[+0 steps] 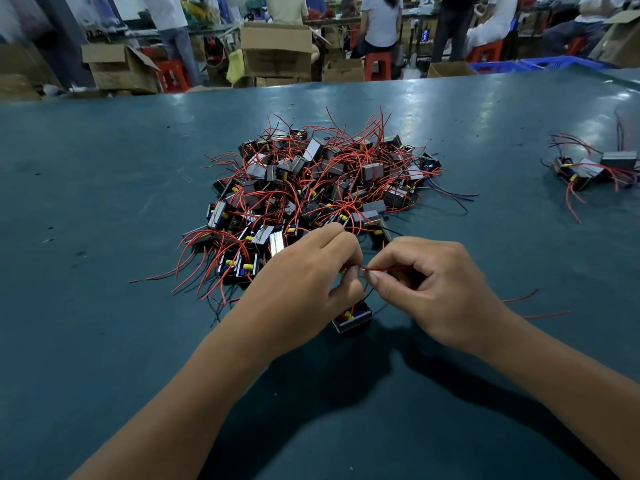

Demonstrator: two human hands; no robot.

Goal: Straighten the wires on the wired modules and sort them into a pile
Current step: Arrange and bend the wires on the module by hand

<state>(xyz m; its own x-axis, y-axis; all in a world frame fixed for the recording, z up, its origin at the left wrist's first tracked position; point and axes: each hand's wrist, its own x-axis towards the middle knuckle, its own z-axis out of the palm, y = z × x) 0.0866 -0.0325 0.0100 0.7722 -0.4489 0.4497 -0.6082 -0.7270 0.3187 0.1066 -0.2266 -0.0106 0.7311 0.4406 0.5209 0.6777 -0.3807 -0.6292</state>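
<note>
red wires (322,174), teal table (104,188)

Bare forearms, no sleeves – two hands (374,282), short nails, no rings/gloves.

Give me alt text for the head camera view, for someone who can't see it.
Two bare hands, left and right, pinch a red wire of a module above a teal table. Behind them lies a big tangled heap of wired modules, with a small pile at far right.
</note>
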